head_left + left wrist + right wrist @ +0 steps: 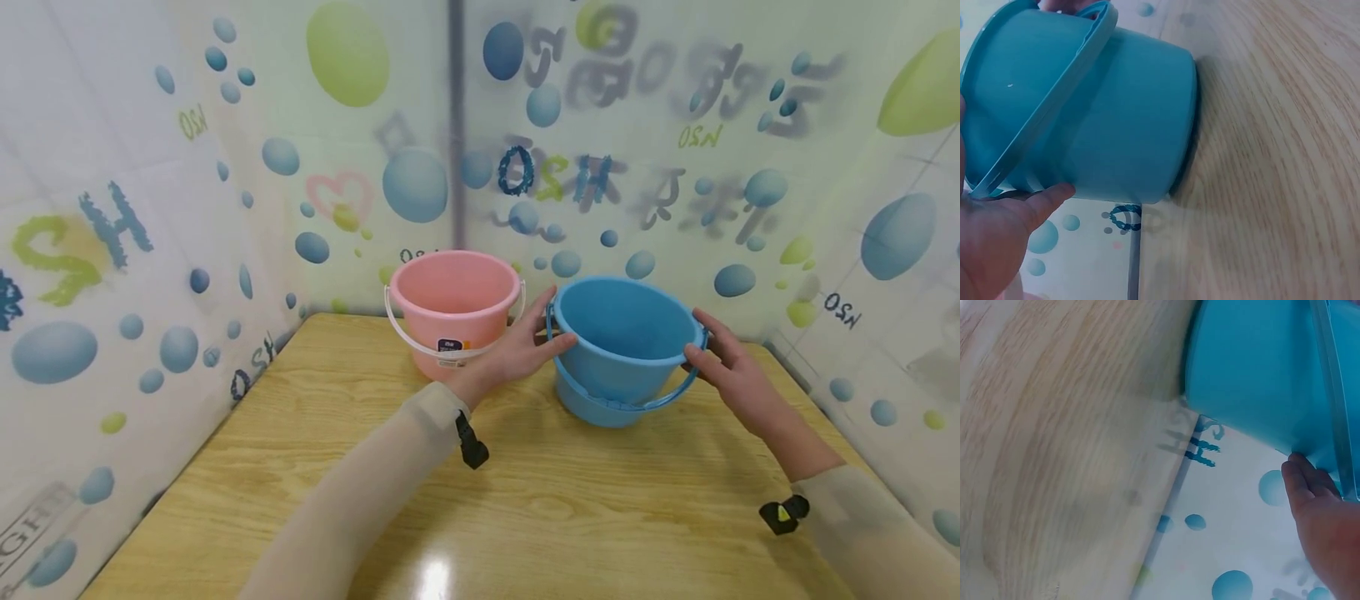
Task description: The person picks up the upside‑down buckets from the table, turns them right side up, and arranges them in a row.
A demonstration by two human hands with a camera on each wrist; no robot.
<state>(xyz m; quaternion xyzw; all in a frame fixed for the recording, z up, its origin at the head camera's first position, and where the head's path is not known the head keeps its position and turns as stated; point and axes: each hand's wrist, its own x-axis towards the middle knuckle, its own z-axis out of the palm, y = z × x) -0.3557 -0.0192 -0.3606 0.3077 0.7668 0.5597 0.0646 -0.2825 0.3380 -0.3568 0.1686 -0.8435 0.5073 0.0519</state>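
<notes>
A blue plastic bucket is right of centre in the head view, its mouth up and its blue bail handle hanging across the front. My left hand grips its left side near the rim, thumb in front and fingers round the back. On the opposite side my right hand holds the rim, with the thumb at the front. In the left wrist view the bucket's base is close to the tabletop, a dark shadow along it; I cannot tell whether it touches.
A pink bucket with a white handle stands on the wooden table, just left of the blue one and partly behind my left hand. Printed curtains with blue and green spots enclose the table's back and sides.
</notes>
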